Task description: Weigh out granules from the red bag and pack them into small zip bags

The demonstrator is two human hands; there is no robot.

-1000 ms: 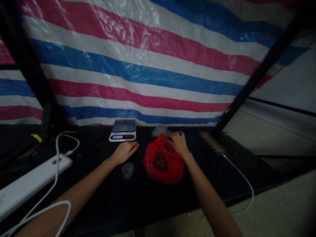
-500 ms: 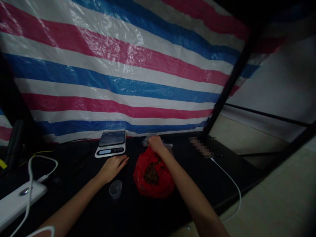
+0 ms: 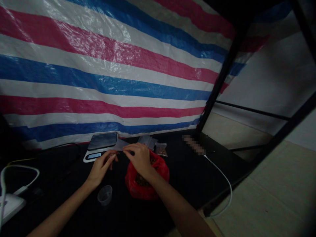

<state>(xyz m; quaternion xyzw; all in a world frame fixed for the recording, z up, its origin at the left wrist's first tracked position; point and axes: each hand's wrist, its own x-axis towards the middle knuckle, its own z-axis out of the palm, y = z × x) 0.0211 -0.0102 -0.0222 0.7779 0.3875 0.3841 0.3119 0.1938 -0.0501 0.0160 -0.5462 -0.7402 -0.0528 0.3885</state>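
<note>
In front of the scale, a small clear plastic bag (image 3: 120,144) is held up between my two hands. My right hand (image 3: 139,158) pinches its edge over the red plastic bag (image 3: 148,195). The fingers of my left hand (image 3: 101,168) are closed at the bag's near left edge, partly hidden. The red bag stands with its mouth gaping, and brown granular bits (image 3: 141,180) show inside. A clear plastic cup (image 3: 105,195) sits below my left hand. The digital scale (image 3: 102,141) is just behind my left fingers.
More clear plastic bags (image 3: 148,141) lie behind the red bag, beside a small filled bag (image 3: 161,149). A blurred-out object (image 3: 194,144) with a white cable (image 3: 225,179) lies at right. A white power strip (image 3: 12,207) is at left. Striped sheeting (image 3: 111,79) hangs behind the table.
My right hand has come back leftward from the pile of clear bags, bringing one with it. My left hand has risen from the table to meet it. The view has shifted right.
</note>
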